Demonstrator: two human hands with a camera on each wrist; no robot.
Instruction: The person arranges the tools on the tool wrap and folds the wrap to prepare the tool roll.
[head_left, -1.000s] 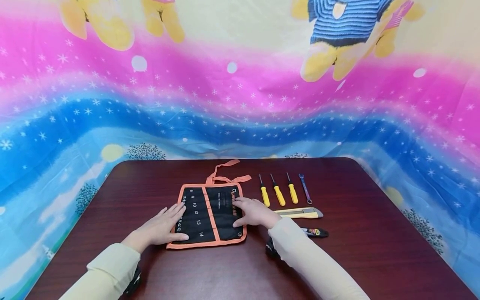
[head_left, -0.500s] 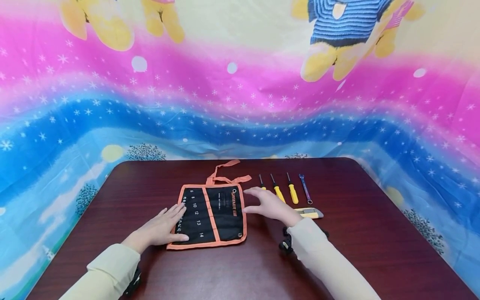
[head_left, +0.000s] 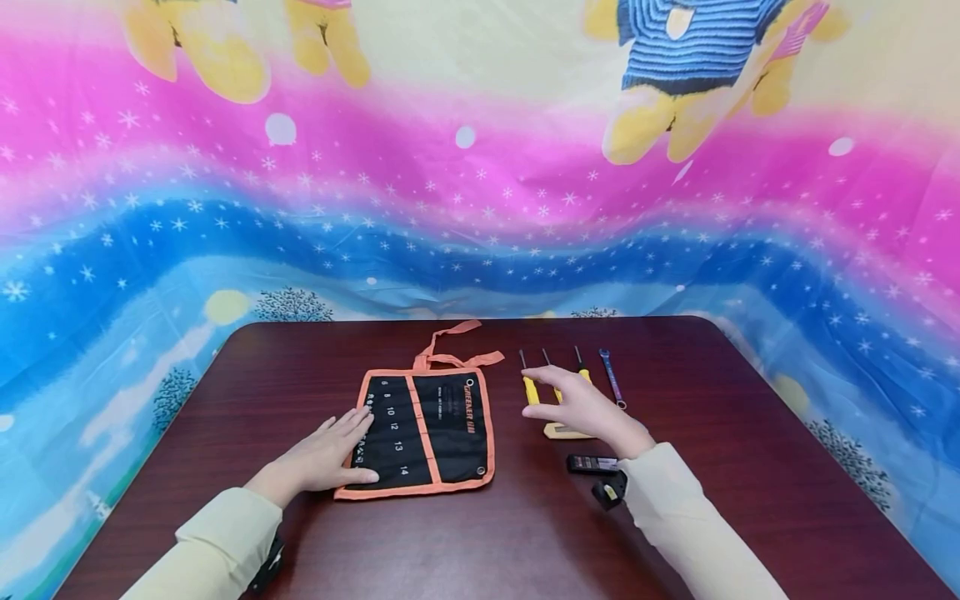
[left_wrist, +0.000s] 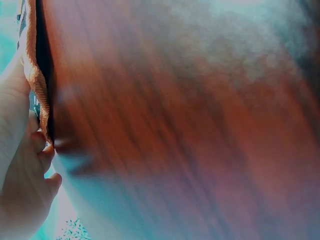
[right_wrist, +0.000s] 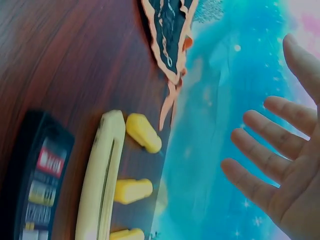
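A black tool pouch (head_left: 450,425) with orange edging lies flat on the table, its orange ties (head_left: 450,360) trailing toward the back. My left hand (head_left: 322,454) rests on the pouch's left edge with fingers spread and thumb on the fabric. Over the yellow-handled screwdrivers (head_left: 532,390) hovers my right hand (head_left: 581,407), its fingers extended and holding nothing. In the right wrist view the right hand (right_wrist: 285,160) is spread open above the table, apart from the yellow screwdriver handles (right_wrist: 143,132). The hand partly covers the screwdrivers and the yellow utility knife (head_left: 564,431) in the head view.
A blue combination wrench (head_left: 611,379) lies right of the screwdrivers. Nearer me is a black box with a printed label (head_left: 588,463), partly behind the right wrist camera. The dark wooden table (head_left: 420,550) ends at the back against a printed cloth (head_left: 480,208).
My right hand has lifted off the pouch's right side and moved right, over the screwdrivers. The left hand and the pouch have stayed in place.
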